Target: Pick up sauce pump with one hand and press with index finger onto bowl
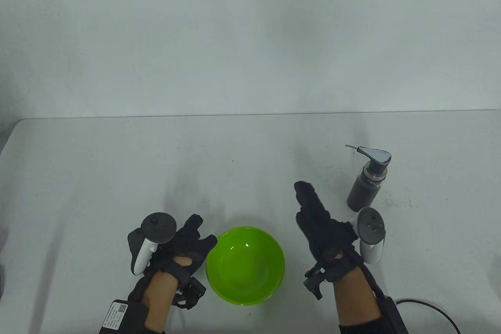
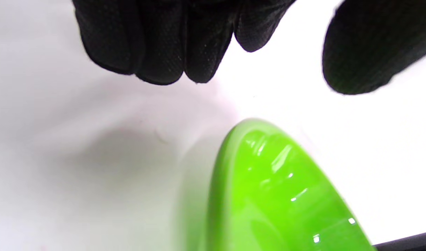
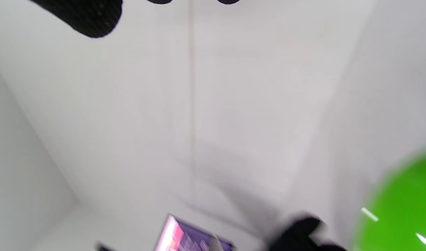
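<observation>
A dark grey sauce pump bottle (image 1: pixel 364 187) with a silver pump head (image 1: pixel 376 155) stands upright on the table at the right, its spout pointing left. A green bowl (image 1: pixel 245 265) sits at the front centre; it also shows in the left wrist view (image 2: pixel 279 195) and the right wrist view (image 3: pixel 404 205). My right hand (image 1: pixel 317 216) hovers between bowl and bottle, fingers stretched forward, holding nothing. My left hand (image 1: pixel 188 242) rests just left of the bowl, fingers (image 2: pixel 164 42) spread, holding nothing.
The white table (image 1: pixel 156 169) ends at its far edge against a pale wall. A black cable (image 1: pixel 430 308) runs at the front right corner. A blurred purple object (image 3: pixel 192 237) shows at the bottom of the right wrist view.
</observation>
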`<state>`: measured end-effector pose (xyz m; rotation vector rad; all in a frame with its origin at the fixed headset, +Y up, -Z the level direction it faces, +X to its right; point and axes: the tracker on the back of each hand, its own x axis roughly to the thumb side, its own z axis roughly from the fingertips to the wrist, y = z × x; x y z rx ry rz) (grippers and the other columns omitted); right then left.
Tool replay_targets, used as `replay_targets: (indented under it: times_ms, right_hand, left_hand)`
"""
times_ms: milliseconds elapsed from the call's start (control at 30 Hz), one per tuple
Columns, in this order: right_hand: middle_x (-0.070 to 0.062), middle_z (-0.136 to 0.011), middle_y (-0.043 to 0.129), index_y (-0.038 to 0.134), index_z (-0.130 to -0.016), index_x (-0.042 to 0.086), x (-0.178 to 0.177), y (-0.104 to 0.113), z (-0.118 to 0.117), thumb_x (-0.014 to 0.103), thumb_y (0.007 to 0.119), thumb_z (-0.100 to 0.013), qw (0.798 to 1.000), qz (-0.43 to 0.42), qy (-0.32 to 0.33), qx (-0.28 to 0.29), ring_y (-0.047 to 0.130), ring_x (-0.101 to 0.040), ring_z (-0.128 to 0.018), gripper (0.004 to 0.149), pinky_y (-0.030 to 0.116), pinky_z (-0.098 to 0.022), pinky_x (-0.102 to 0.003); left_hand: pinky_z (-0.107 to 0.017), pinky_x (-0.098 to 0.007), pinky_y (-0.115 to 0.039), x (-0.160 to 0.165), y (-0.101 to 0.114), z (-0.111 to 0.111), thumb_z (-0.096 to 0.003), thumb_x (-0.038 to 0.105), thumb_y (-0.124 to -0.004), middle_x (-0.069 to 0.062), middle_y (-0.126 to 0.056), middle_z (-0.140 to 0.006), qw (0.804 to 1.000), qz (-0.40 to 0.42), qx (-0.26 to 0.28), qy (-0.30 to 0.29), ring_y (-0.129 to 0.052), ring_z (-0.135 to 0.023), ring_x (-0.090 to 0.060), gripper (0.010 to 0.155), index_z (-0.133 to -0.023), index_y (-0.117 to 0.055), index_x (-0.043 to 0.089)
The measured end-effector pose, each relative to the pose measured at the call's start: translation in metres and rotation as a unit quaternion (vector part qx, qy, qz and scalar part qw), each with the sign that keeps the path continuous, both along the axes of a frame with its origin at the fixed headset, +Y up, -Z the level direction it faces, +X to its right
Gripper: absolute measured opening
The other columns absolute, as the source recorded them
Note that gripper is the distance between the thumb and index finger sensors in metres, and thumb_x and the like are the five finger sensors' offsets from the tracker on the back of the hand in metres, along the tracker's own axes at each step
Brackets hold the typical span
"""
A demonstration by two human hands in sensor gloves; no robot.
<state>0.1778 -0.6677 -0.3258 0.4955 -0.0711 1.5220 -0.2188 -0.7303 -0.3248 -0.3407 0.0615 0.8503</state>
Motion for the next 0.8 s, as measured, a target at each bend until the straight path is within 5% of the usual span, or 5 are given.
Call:
replay_targets:
  times_ms: [167,267,433,533,800]
  right_hand:
    - [-0.009,-0.119,0.029,0.032,-0.105,0.045,0.060,0.045,0.000,0.062,0.069,-0.054,0.990,-0.017,-0.114,0.086,0.029,-0.048,-0.109,0.066,0.034,-0.074,-0.068]
    - [-0.003,-0.119,0.021,0.026,-0.103,0.050,0.096,0.055,-0.003,0.065,0.075,-0.051,0.960,0.052,-0.247,0.118,0.014,-0.044,-0.109,0.073,0.014,-0.066,-0.076]
    - [0.000,-0.115,0.005,0.009,-0.095,0.057,0.123,0.015,-0.036,0.070,0.085,-0.043,0.931,0.126,-0.333,0.085,0.014,-0.043,-0.108,0.093,0.019,-0.067,-0.078]
    - [-0.001,-0.114,0.011,0.006,-0.093,0.055,0.130,-0.012,-0.054,0.072,0.086,-0.040,0.901,0.176,-0.389,0.080,0.028,-0.045,-0.108,0.098,0.032,-0.068,-0.077]
    - [0.000,-0.111,0.028,-0.002,-0.089,0.049,0.128,-0.045,-0.080,0.069,0.099,-0.033,0.865,0.254,-0.418,0.112,0.064,-0.044,-0.099,0.117,0.058,-0.065,-0.076]
  left_hand:
    - [-0.063,-0.057,-0.071,-0.004,0.008,0.002,-0.0425,0.060,-0.085,-0.013,-0.066,-0.106,1.000,0.005,0.020,0.002,-0.077,-0.090,-0.047,0.086,-0.110,-0.047,0.022]
    - [-0.061,-0.056,-0.074,-0.005,0.008,0.003,-0.0426,0.060,-0.085,-0.013,-0.068,-0.104,1.000,0.020,0.019,-0.003,-0.081,-0.087,-0.045,0.085,-0.109,-0.048,0.021]
    - [-0.062,-0.056,-0.074,-0.003,0.009,0.004,-0.0428,0.059,-0.085,-0.012,-0.068,-0.104,0.999,0.028,0.025,-0.010,-0.081,-0.087,-0.045,0.085,-0.109,-0.048,0.022]
    - [-0.061,-0.055,-0.074,-0.001,0.007,0.004,-0.0429,0.060,-0.084,-0.012,-0.069,-0.104,0.999,0.039,0.018,-0.024,-0.082,-0.087,-0.045,0.085,-0.109,-0.048,0.022]
    - [-0.062,-0.055,-0.074,-0.005,0.004,0.001,-0.0435,0.059,-0.084,-0.011,-0.068,-0.104,0.998,0.062,0.012,-0.020,-0.082,-0.087,-0.044,0.085,-0.109,-0.046,0.022]
